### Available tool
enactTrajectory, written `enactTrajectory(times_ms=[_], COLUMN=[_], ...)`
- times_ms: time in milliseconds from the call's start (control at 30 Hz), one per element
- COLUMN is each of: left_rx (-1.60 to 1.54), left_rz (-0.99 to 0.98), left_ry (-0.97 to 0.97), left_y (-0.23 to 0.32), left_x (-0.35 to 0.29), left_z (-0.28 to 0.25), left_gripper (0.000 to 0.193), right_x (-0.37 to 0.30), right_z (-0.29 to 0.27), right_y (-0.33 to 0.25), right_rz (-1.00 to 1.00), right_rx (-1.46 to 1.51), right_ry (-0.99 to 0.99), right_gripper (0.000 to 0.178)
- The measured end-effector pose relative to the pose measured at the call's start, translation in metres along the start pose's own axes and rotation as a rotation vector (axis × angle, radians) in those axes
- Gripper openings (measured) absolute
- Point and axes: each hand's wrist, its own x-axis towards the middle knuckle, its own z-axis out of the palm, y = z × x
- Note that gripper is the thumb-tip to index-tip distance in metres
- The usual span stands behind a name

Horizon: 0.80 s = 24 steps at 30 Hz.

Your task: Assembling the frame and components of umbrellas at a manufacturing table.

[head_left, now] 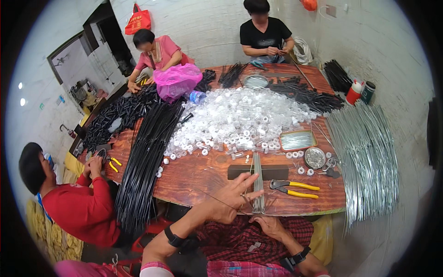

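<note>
**Two hands at one bundle of wires**

One bundle of thin metal wires (258,184) lies on the table (194,177), just left of one pair of yellow-handled pliers (293,188). The left hand (230,197) reaches forward, fingers spread, touching the bundle's near end. The right hand (269,225) sits below that end, palm down, fingers curled together.

A small assembly workshop: people sit around a wooden bench (198,177) heaped with clear plastic caps (240,120), black rods (145,157) and wire bundles (364,152), with pliers (293,188) near its front edge.
</note>
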Motion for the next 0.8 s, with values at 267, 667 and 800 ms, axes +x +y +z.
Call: enactTrajectory(times_ms=[267,667,800], left_rx=[-0.038,0.088,0.084], left_rz=[0.004,0.081,0.065], left_ry=[0.133,0.121,0.076], left_y=[0.007,0.006,0.008], left_x=[-0.005,0.024,0.025], left_z=[0.039,0.053,0.053], left_gripper=[0.091,0.087,0.087], right_x=[-0.005,0.0,-0.006], right_z=[0.024,0.033,0.049], right_y=[0.031,0.053,0.075], right_rz=[0.063,-0.051,-0.062], right_rx=[0.023,-0.117,-0.174], right_ry=[0.039,0.057,0.1], right_gripper=[0.024,0.024,0.025])
